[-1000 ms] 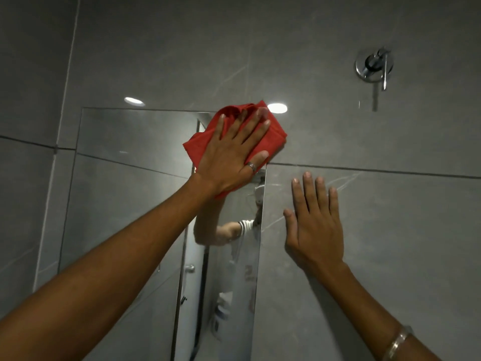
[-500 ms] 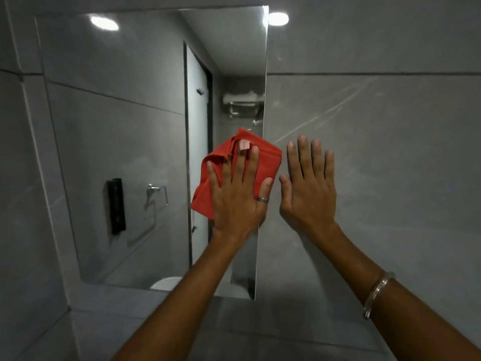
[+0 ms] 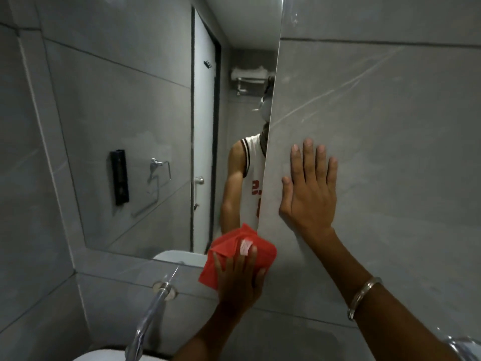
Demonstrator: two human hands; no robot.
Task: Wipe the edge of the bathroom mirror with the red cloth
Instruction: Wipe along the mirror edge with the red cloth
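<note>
The bathroom mirror [image 3: 125, 121] fills the left and middle of the head view; its right edge runs down from the top to the lower right corner. My left hand [image 3: 238, 278] presses the folded red cloth [image 3: 240, 252] flat against that lower right corner, fingers spread over it. My right hand [image 3: 309, 188] lies flat and open on the grey tiled wall just right of the mirror's edge, a metal bangle on its wrist.
A chrome wall-mounted tap [image 3: 152, 311] sticks out below the mirror, above the white basin [image 3: 101, 355] at the bottom. Grey tiled wall [image 3: 390, 126] stretches to the right. The mirror reflects a door, a towel holder and a person in a white vest.
My left hand has slid the red cloth down the mirror's right edge from the top to the bottom corner. The view has tilted down. My right hand stays flat on the wall.
</note>
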